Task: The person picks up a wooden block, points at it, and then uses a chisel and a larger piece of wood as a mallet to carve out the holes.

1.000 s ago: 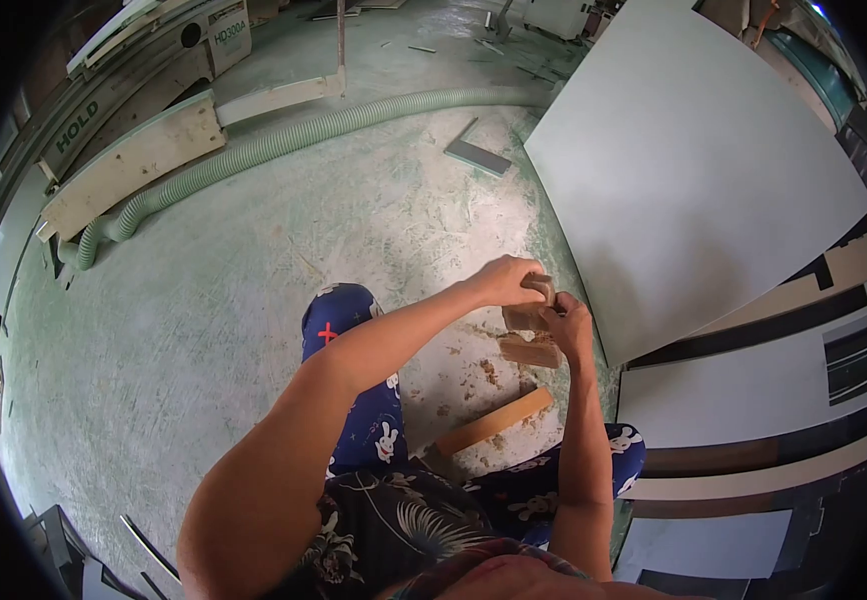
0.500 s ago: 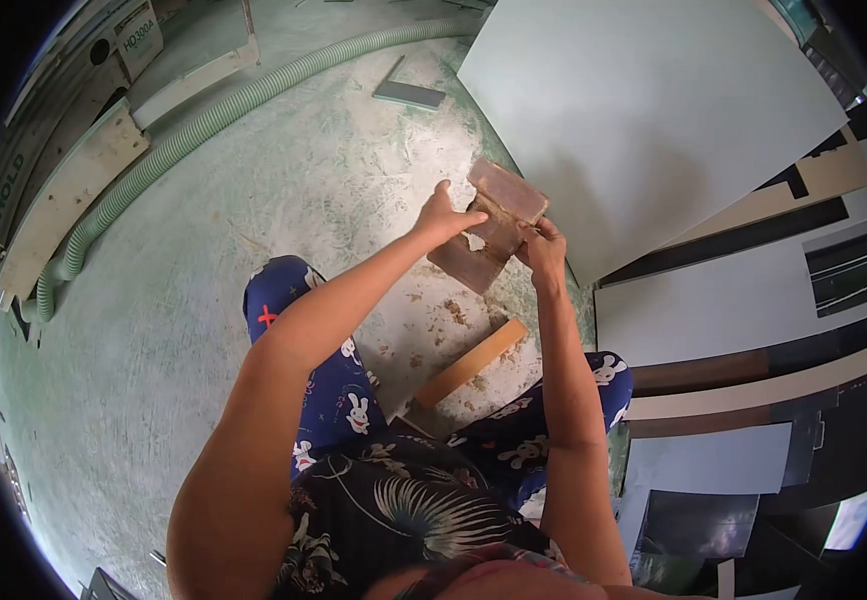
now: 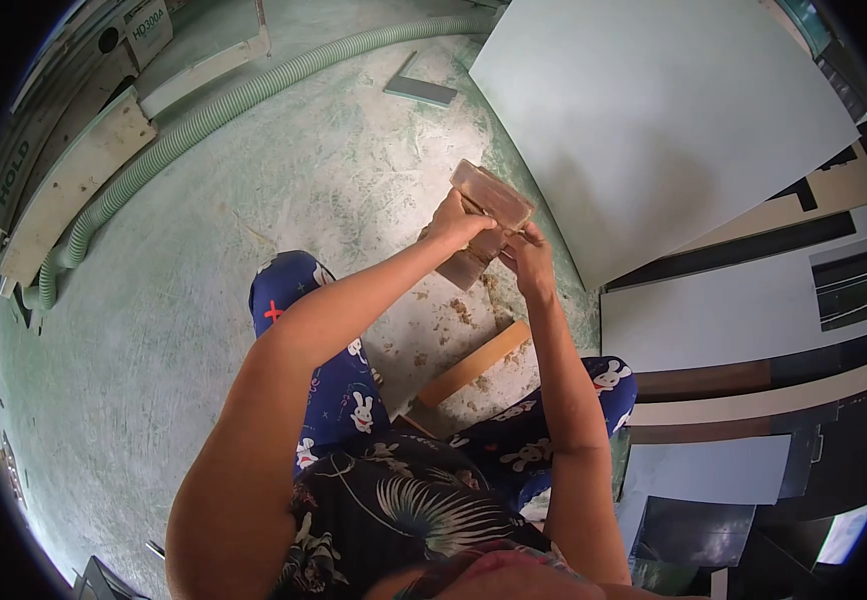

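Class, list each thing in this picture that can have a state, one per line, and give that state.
Wood block: lifted, held by both hands.
Left hand: gripping the block.
Right hand: gripping the block.
Wood strip: lying flat on the floor.
Hose: lying along the floor.
Large panel: lying flat.

Bright, even daylight is flooding the scene, washing the pale floor [image 3: 203, 260] and the large grey board [image 3: 653, 120] without harsh glare. Fisheye distortion is bending the far edges, a black vignette is ringing everything, and soft shadows are pooling near the legs.
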The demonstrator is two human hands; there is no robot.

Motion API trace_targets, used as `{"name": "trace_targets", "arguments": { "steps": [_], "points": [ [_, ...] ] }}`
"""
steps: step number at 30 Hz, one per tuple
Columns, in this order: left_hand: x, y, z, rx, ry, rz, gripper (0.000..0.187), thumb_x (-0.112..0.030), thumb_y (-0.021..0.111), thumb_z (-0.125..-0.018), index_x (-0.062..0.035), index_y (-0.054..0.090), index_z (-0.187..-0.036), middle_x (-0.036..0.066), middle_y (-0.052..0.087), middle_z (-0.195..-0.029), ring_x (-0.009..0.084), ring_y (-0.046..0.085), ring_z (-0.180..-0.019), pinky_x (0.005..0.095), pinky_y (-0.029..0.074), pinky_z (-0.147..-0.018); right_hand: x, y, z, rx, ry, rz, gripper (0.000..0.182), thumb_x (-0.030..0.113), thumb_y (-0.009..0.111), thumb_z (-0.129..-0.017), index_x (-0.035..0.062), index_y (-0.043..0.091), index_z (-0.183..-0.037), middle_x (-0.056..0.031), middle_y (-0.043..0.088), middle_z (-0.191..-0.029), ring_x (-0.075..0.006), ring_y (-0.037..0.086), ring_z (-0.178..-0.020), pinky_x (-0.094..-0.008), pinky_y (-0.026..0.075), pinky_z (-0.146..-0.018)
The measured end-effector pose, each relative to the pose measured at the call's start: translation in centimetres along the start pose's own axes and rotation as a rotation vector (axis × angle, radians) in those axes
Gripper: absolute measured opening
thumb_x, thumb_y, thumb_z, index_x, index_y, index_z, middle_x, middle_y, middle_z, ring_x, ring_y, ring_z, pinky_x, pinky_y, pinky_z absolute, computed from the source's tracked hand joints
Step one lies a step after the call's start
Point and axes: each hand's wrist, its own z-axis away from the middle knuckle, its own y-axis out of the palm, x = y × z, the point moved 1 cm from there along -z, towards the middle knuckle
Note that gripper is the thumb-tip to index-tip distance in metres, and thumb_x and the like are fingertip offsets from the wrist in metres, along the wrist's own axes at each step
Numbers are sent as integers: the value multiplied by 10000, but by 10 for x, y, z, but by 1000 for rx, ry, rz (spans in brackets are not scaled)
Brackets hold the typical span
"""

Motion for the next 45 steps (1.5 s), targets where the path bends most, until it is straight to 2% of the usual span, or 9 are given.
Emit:
{"name": "trace_targets", "arguments": {
  "steps": [5,14,21,24,27,30,34,39,45],
  "points": [
    [-5,-9,-5,25,-58,282,361,-106,655,-769,30,563,-1090,109,625,-1002,185,593,-923,310,469,-801,-1,4,1,6,-46,18,190,100,588,-874,135,605,-1060,-6,661,-978,-128,647,-827,-291,521,-738],
    [-13,-25,-13,211,-153,277,205,-155,607,-875,-21,626,-1029,41,647,-948,134,591,-896,269,443,-808,10,-4,1,-32,0,-22,208,73,599,-862,91,605,-1069,-36,655,-971,-159,653,-827,-316,532,-747],
    [-5,-33,-21,280,-343,255,441,-331,454,-961,-36,475,-1288,131,544,-1256,284,494,-1166,539,341,-973,10,-6,5,-16,24,13,192,80,572,-869,98,596,-1059,-44,661,-963,-180,665,-825,-334,542,-742],
    [10,-30,-31,245,-408,327,543,-414,420,-958,-36,408,-1347,164,508,-1320,301,491,-1197,545,339,-990,0,-11,-1,-27,56,27,208,116,576,-864,109,589,-1072,-38,662,-963,-196,664,-798,-339,545,-731],
    [-18,-33,-6,210,-365,258,659,-427,513,-915,-23,323,-1401,201,452,-1379,318,475,-1232,494,351,-1017,-6,-13,-4,-63,89,119,211,130,579,-863,90,586,-1070,-47,663,-942,-205,663,-785,-342,543,-706],
    [13,-27,-18,60,-34,-302,766,-379,614,-864,-39,249,-1445,227,410,-1405,325,455,-1259,420,360,-1040,-17,-11,-2,-70,-16,390,213,149,587,-851,47,599,-1038,-86,668,-867,-215,663,-772,-341,527,-674],
    [17,-31,9,282,360,-844,912,-250,725,-746,-84,200,-1474,192,395,-1419,375,403,-1287,384,346,-1082,-29,1,11,9,-301,1025,256,199,609,-797,80,640,-1021,-166,664,-817,-316,652,-779,-394,494,-695],
    [56,-31,20,521,278,-579,311,-191,710,-737,-61,628,-1008,187,662,-925,334,640,-911,396,498,-773,-50,13,16,138,-355,1106,304,227,619,-804,159,648,-1099,-175,669,-908,-358,634,-875,-436,492,-777],
    [95,-67,5,193,195,-697,365,-241,730,-737,-44,618,-1023,183,659,-958,334,636,-922,391,495,-793,-54,4,3,67,-447,1088,395,262,633,-816,118,605,-1182,-174,658,-1012,-348,620,-967,-424,488,-847]
  ]
}}
